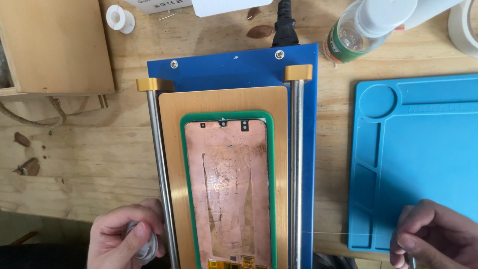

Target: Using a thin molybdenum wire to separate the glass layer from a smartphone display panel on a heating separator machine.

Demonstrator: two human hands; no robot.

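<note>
A blue machine base [239, 69] carries a gold plate [172, 149] between two steel rails. On the plate lies a copper-coloured phone screen panel [226, 184], back side up, inside a green frame [271, 164]. My left hand [124, 239] is at the bottom left beside the left rail [162, 174], closed around a small clear spool [144, 246]. My right hand [435, 236] is at the bottom right, pinching the end of a thin wire [338, 233]. The wire runs level from that hand toward the right rail [297, 169].
A blue silicone work mat [428, 149] with moulded compartments lies to the right. A clear bottle with a white cap [358, 30] and a tape roll [465, 25] stand at the back right. A wooden box [55, 45] and white spool [121, 19] sit back left. A black power plug [285, 27] enters the machine's rear.
</note>
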